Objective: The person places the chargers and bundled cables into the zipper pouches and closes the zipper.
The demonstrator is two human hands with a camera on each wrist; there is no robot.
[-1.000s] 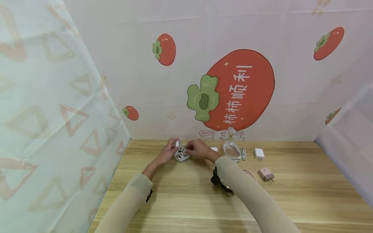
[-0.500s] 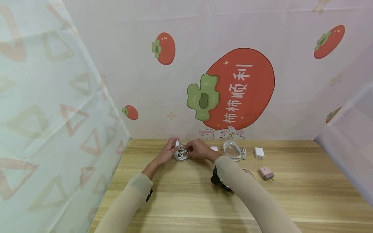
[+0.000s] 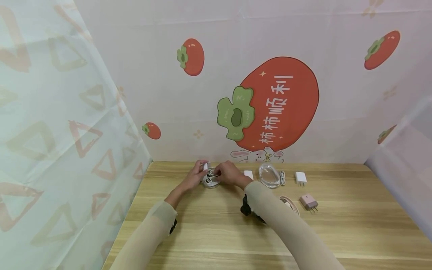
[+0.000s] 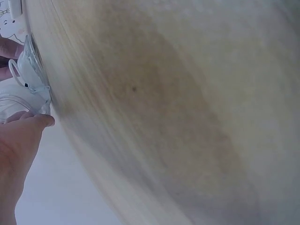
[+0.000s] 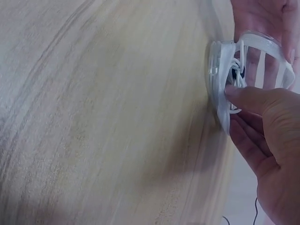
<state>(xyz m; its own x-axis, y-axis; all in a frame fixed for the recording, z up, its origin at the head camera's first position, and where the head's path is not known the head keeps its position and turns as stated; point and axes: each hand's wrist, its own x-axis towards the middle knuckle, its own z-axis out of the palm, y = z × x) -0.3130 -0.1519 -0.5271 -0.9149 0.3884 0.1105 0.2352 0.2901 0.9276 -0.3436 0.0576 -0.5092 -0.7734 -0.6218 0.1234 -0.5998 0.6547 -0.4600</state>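
Currently, item 1: clear round case (image 3: 211, 181), far-centre of tabletop (image 3: 216, 232), holds coiled white cable (image 3: 211, 176).
- L hand (image 3: 195, 176): grip pinches a small white plug (image 3: 205, 166) at the case's left rim; palm against the case wall.
- R hand (image 3: 230, 173): fingertips (image 5: 236, 92) press the cable loops down into the case; whether that grip pinches a strand, can't tell.

Handling notes (judgement): keep L hand bracing the case so it won't slide; tuck loops evenly w/ R fingertips, no strand over the rim; plug end goes in last.

Nearby, untouched: second clear case (image 3: 269, 175), white charger (image 3: 300, 177), pink charger (image 3: 308, 201), loose cable (image 3: 289, 204).
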